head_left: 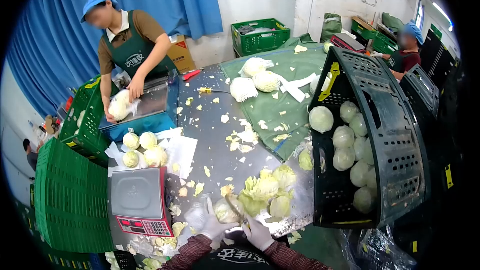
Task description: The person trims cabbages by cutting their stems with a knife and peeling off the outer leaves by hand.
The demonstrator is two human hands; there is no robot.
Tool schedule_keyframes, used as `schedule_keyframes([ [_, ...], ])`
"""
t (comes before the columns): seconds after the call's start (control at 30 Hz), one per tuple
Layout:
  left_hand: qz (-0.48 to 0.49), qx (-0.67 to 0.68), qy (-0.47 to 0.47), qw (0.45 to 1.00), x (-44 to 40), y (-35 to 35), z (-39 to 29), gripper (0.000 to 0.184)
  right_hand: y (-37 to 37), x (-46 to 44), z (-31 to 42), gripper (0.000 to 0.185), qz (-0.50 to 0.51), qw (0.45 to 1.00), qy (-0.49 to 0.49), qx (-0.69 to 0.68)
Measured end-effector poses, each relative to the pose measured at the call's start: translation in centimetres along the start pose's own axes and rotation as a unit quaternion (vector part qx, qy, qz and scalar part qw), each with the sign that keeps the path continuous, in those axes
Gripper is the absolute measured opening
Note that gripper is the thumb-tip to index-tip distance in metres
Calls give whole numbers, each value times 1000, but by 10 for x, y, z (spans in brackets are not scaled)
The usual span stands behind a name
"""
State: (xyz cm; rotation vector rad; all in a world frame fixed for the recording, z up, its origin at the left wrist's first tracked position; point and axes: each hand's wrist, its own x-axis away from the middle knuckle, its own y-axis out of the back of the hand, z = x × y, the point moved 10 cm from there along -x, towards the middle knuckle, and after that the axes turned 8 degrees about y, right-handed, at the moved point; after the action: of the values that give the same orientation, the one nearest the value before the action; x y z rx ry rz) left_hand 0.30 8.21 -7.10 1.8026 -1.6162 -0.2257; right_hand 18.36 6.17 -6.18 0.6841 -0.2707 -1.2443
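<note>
Near the front of the table, my gloved left hand (216, 226) steadies a pale cabbage head (227, 212) from its left side, fingers pressed along it. My gloved right hand (258, 233) is closed on a knife (233, 204), whose blade lies across the top right of the head. Crumpled clear plastic (196, 215) lies left of my left hand. Loose green outer leaves (267, 187) are heaped just beyond and right of the knife.
A red-and-grey scale (139, 195) stands left, with small cabbages (148, 141) behind it. A black crate (372, 135) of wrapped cabbages lies tipped at right. Across the table a co-worker (132, 45) handles a cabbage at a wrapping machine (150, 105). Green crates (72, 195) are stacked left.
</note>
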Motion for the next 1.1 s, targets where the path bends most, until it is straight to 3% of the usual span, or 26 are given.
schedule_keyframes([
  [0.07,-61,-180,-97,977,7,11,-52,130,1,1,-6,44,20,999,-34,28],
  [0.17,5,-159,-141,977,-11,-13,-46,122,17,3,2,44,12,996,-66,61],
  [0.27,44,-158,-105,981,-18,-18,-42,116,14,15,10,37,9,994,-86,62],
  [0.57,57,-194,-106,973,-19,-25,-51,115,-5,24,0,32,18,987,-134,90],
  [0.67,56,-174,-95,979,-18,-31,-51,113,-5,27,-7,32,42,972,-190,129],
  [0.8,18,-196,-136,971,-17,-33,-61,109,5,19,-15,31,65,964,-213,147],
  [0.9,8,-185,-148,971,-10,-35,-61,107,-8,-8,-76,30,141,940,-274,150],
  [1.0,-1,-124,-175,977,-10,-18,-52,107,-27,-41,-109,32,142,948,-200,201],
  [1.03,8,-63,-179,982,-7,-8,-41,108,-27,-36,-97,32,145,951,-188,197],
  [1.1,-2,-29,-152,988,-6,8,-8,112,-16,-20,-69,35,-2,978,-190,-85],
])
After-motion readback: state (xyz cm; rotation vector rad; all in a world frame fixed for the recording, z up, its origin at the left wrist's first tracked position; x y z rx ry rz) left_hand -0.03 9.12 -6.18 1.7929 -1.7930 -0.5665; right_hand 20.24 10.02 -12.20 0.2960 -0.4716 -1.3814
